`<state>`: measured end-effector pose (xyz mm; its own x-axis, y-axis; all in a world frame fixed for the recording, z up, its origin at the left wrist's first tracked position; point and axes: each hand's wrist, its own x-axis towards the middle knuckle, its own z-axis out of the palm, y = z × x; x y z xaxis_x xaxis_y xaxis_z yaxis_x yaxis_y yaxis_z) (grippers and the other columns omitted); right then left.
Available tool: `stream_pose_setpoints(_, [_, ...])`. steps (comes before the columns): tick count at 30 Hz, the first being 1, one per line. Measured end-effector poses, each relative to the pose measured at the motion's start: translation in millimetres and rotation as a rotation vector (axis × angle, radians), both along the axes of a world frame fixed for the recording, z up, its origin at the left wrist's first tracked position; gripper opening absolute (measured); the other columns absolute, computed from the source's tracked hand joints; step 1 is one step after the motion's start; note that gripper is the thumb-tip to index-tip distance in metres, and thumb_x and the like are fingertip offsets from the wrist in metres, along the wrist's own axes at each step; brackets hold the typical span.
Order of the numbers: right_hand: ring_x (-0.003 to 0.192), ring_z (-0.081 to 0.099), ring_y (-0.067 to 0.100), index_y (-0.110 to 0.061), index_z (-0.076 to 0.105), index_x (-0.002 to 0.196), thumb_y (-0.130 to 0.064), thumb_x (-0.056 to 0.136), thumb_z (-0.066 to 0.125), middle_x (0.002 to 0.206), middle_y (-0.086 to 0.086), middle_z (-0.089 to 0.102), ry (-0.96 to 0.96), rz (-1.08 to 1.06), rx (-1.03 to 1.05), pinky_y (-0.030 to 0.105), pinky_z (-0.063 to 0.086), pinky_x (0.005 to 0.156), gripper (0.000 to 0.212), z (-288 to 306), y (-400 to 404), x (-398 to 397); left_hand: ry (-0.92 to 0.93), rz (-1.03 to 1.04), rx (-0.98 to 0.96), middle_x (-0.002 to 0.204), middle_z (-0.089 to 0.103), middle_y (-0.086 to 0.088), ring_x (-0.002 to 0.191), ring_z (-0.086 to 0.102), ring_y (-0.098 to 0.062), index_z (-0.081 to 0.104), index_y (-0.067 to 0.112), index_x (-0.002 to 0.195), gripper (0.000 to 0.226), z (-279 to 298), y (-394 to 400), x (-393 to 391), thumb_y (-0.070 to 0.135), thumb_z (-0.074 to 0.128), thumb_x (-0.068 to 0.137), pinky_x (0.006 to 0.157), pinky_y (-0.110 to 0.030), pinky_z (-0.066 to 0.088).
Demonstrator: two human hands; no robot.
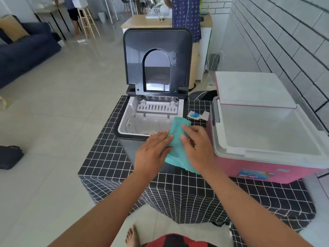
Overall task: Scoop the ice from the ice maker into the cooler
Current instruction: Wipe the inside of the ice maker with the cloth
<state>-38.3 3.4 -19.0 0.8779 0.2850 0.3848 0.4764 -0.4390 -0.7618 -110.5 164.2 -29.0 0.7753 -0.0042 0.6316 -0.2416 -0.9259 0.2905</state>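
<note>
Hands: left hand [153, 150] and right hand [197, 145] are laid flat, fingers extended, on teal cloth [178, 139].
Cloth: soft, light; best gripped at an edge.
Ice: none discernible in ice maker [124, 120].
Cooler [258, 168]: open, right.

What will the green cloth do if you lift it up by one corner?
The green cloth will probably flop and hang down, since it already droops over the ice maker's front edge. It looks light, and both hands are only resting flat on it.

Home living space, sofa [26, 49], tiled floor [62, 104], dish rack [154, 13] on counter
</note>
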Motion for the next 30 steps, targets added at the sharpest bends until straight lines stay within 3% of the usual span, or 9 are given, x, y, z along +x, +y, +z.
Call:
stream_pose_setpoints(3, [0.119, 0.039, -0.001, -0.025, 0.052, 0.137, -0.03, 0.098, 0.049, 0.133, -0.004, 0.042, 0.067, 0.054, -0.001, -0.004, 0.022, 0.095, 0.039, -11.7, 3.8, -15.3, 0.042, -0.067, 0.002, 0.126, 0.065, -0.011, 0.112, 0.066, -0.024, 0.07, 0.003, 0.117, 0.04, 6.8, 23.2, -1.9, 0.03, 0.067, 0.088, 0.098, -0.045, 0.051])
stream_pose_setpoints(6, [0.133, 0.035, 0.004, -0.026, 0.049, 0.139, -0.026, 0.101, 0.046, 0.148, -0.001, 0.038, 0.152, 0.089, 0.01, 0.006, 0.022, 0.105, 0.039, -9.0, 3.6, -6.2, 0.077, -0.08, 0.012, 0.131, 0.062, -0.011, 0.119, 0.061, -0.023, 0.068, 0.001, 0.12, 0.04, 9.6, 47.5, -0.5, 0.03, 0.055, 0.096, 0.102, -0.047, 0.048])
stream_pose_setpoints(11, [0.129, 0.025, -0.008, -0.032, 0.046, 0.141, -0.027, 0.103, 0.04, 0.154, -0.008, 0.03, 0.265, 0.2, 0.027, 0.007, 0.02, 0.103, 0.038, 2.9, -2.2, 26.8, 0.042, -0.116, 0.178, 0.14, 0.055, -0.008, 0.134, 0.048, -0.023, 0.06, 0.006, 0.131, 0.039, -8.3, 51.6, 4.6, 0.026, 0.048, 0.1, 0.112, -0.046, 0.036])
stream_pose_setpoints(14, [0.136, 0.028, 0.007, -0.031, 0.042, 0.143, -0.027, 0.103, 0.038, 0.156, -0.001, 0.028, 0.269, 0.204, -0.1, 0.007, 0.016, 0.098, 0.04, 14.8, 3.4, 58.8, -0.016, -0.081, 0.197, 0.14, 0.055, -0.006, 0.133, 0.049, -0.023, 0.061, 0.008, 0.131, 0.037, -14.5, 49.4, 7.7, 0.025, 0.054, 0.098, 0.112, -0.045, 0.037])
stream_pose_setpoints(16, [0.14, 0.03, 0.02, -0.03, 0.04, 0.145, -0.027, 0.104, 0.036, 0.156, 0.005, 0.029, 0.279, 0.188, -0.167, 0.016, 0.018, 0.103, 0.041, 24.3, 11.2, 80.3, -0.035, -0.044, 0.185, 0.138, 0.056, -0.005, 0.131, 0.052, -0.024, 0.063, 0.01, 0.129, 0.037, -15.3, 46.0, 8.4, 0.026, 0.056, 0.098, 0.11, -0.046, 0.038])
stream_pose_setpoints(19, [0.142, 0.029, 0.021, -0.03, 0.039, 0.145, -0.026, 0.103, 0.036, 0.155, 0.008, 0.031, 0.298, 0.16, -0.171, 0.022, 0.019, 0.105, 0.042, 27.6, 20.5, 95.7, -0.049, 0.007, 0.129, 0.133, 0.061, -0.004, 0.126, 0.056, -0.025, 0.068, 0.011, 0.123, 0.034, -14.4, 38.6, 8.6, 0.028, 0.057, 0.096, 0.108, -0.048, 0.04])
stream_pose_setpoints(23, [0.139, 0.032, 0.017, -0.036, 0.049, 0.137, -0.037, 0.095, 0.049, 0.159, 0.0, 0.022, 0.265, 0.136, -0.029, 0.031, 0.029, 0.11, 0.043, 7.4, 24.6, 63.2, -0.044, 0.005, 0.095, 0.133, 0.06, -0.002, 0.126, 0.056, -0.023, 0.067, 0.011, 0.123, 0.033, -13.2, 36.5, 8.0, 0.026, 0.055, 0.096, 0.11, -0.045, 0.038])
stream_pose_setpoints(28, [0.129, 0.042, 0.006, -0.036, 0.067, 0.116, -0.027, 0.094, 0.046, 0.158, -0.007, 0.025, 0.239, 0.148, 0.176, 0.015, 0.037, 0.094, 0.031, -7.7, 20.4, 52.5, -0.015, -0.004, 0.093, 0.135, 0.058, -0.002, 0.128, 0.054, -0.021, 0.067, 0.011, 0.124, 0.033, -14.7, 38.2, 9.0, 0.025, 0.058, 0.096, 0.111, -0.046, 0.037])
stream_pose_setpoints(30, [0.128, 0.043, 0.008, -0.035, 0.067, 0.117, -0.023, 0.095, 0.043, 0.156, -0.005, 0.029, 0.251, 0.134, 0.175, 0.02, 0.037, 0.096, 0.034, -5.2, 18.7, 68.1, -0.012, 0.003, 0.093, 0.137, 0.058, -0.001, 0.13, 0.052, -0.019, 0.065, 0.013, 0.127, 0.034, -16.7, 39.2, 9.1, 0.023, 0.061, 0.095, 0.112, -0.044, 0.036])
